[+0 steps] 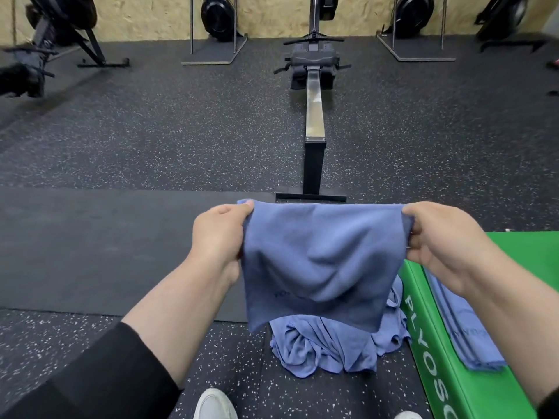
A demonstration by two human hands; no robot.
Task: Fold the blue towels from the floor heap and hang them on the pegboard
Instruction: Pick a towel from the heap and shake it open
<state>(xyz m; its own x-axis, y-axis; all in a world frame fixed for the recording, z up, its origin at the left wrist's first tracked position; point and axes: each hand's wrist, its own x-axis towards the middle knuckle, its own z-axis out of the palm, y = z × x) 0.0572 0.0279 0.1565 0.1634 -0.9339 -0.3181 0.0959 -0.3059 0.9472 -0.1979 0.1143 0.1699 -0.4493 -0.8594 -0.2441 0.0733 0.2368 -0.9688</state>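
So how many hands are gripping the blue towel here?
2: the left hand pinches the towel's top left corner, and the right hand pinches its top right corner.

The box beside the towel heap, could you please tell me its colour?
Bright green with white lettering, clearest in the head view: box.

Open floor (151, 140) and dark mat (106, 246) left: free passage. Rowing machine rail (314, 113) blocks straight ahead, far. Green plyo box (423, 343) walls off right, touching towel heap (329, 349) near. More machines (60, 34) line far wall.
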